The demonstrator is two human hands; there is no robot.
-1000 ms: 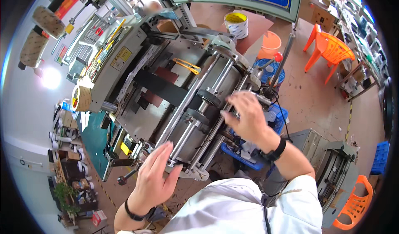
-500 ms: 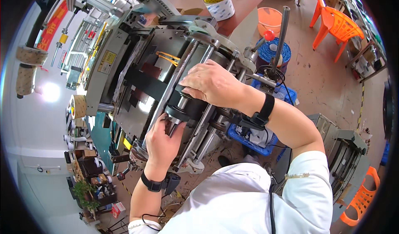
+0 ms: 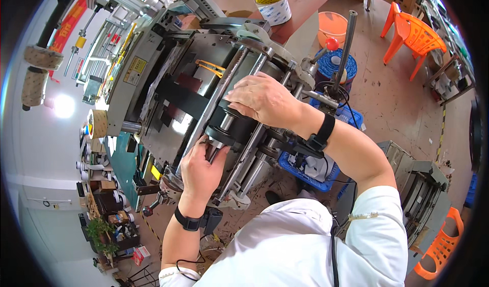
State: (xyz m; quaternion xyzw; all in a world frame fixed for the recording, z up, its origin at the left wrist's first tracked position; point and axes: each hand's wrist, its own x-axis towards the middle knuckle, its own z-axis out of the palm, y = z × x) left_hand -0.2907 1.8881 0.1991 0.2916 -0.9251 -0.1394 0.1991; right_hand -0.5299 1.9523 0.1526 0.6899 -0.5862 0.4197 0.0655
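Observation:
Both my hands are on a metal shaft with black rings, set among the rollers of a machine. My left hand [image 3: 202, 169] is closed at the near end, thumb and fingers around the silver hub beside the lower black ring [image 3: 222, 137]. Farther up the shaft, my right hand [image 3: 262, 99] curls over the upper black ring [image 3: 218, 115], hiding part of it. A black strip [image 3: 178, 99] runs from the metal plate [image 3: 206, 45] under a long bar [image 3: 220, 91] toward the rings. On the plate lies a slim tool with yellow-orange handles [image 3: 210, 67].
A lever with a red knob [image 3: 332, 44] and an upright metal rod [image 3: 346, 47] rise at the machine's right. Below stands a blue basket [image 3: 318, 184]. A white tape roll [image 3: 273, 7] is at the back, and orange chairs [image 3: 412, 35] stand to the right.
The whole view has shifted slightly. Both hands keep their places on the shaft, with only small finger movement.

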